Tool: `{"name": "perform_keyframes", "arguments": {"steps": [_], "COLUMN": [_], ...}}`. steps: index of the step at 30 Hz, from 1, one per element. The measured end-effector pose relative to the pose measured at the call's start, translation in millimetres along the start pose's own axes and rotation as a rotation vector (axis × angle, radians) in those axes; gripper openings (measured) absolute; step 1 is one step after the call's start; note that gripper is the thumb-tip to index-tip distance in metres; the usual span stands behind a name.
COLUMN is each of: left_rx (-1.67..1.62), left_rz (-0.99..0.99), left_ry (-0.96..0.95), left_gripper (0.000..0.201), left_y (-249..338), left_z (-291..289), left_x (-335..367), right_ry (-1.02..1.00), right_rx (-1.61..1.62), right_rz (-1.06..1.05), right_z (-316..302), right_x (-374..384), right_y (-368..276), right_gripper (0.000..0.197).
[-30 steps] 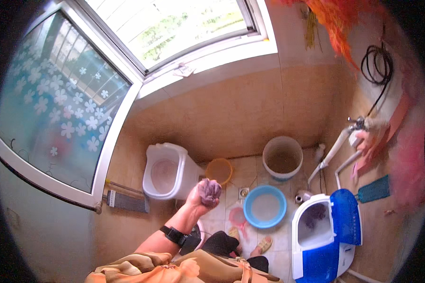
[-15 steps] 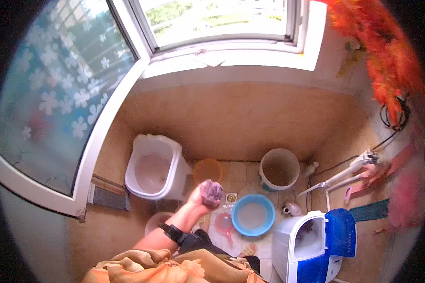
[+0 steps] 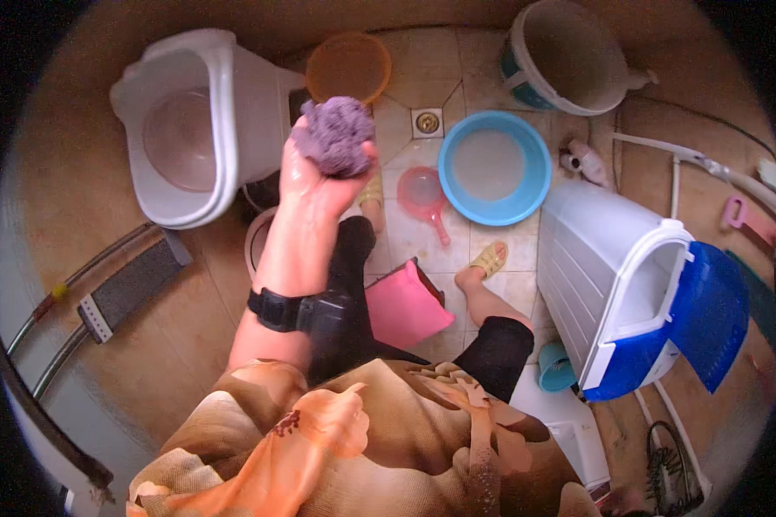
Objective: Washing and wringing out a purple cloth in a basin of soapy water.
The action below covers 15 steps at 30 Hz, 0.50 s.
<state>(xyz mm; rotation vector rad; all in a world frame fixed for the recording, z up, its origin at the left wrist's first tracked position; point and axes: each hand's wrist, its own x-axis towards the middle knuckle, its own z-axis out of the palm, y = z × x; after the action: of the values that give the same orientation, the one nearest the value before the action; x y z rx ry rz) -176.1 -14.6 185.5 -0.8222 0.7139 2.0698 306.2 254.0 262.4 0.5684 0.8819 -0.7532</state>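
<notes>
My left hand (image 3: 306,177) is raised in front of me, a black band round its wrist. Its fingers close round a crumpled purple cloth (image 3: 341,136), bunched into a wet-looking ball that hides part of them. Below and beyond it lies the tiled floor, with an orange basin (image 3: 348,69) just past the cloth. A pink ladle (image 3: 422,191) rests to the right of my hand, beside a blue basin (image 3: 491,167) holding cloudy water. My right hand is out of view.
A white deep tub (image 3: 181,129) stands at left, a tall bucket (image 3: 569,56) at far right. A washing machine (image 3: 612,250) with its blue lid (image 3: 707,310) raised is on the right. A pink dustpan-like item (image 3: 405,306) sits between my legs. A floor drain (image 3: 427,122) lies near the blue basin.
The view has tilted down towards the floor, so the window is gone and my legs show more. My left hand still holds the purple cloth.
</notes>
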Motion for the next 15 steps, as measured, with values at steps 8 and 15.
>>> {"name": "perform_keyframes", "arguments": {"steps": [8,15], "left_rx": [-0.049,0.074], "left_rz": [-0.031,-0.040], "left_ry": [-0.072,-0.130], "left_gripper": [0.028,0.031], "left_y": [-35.0,-47.9], "left_z": [-47.5,-94.8], "left_x": [69.0,130.9], "right_ry": [-0.148,-0.270], "right_rx": [-0.220,-0.158], "right_rz": [-0.022,-0.366], "right_z": [-103.9,-197.8], "right_x": [49.8,126.6], "right_y": [-54.8,-186.0], "right_gripper": [0.040,0.024]}}
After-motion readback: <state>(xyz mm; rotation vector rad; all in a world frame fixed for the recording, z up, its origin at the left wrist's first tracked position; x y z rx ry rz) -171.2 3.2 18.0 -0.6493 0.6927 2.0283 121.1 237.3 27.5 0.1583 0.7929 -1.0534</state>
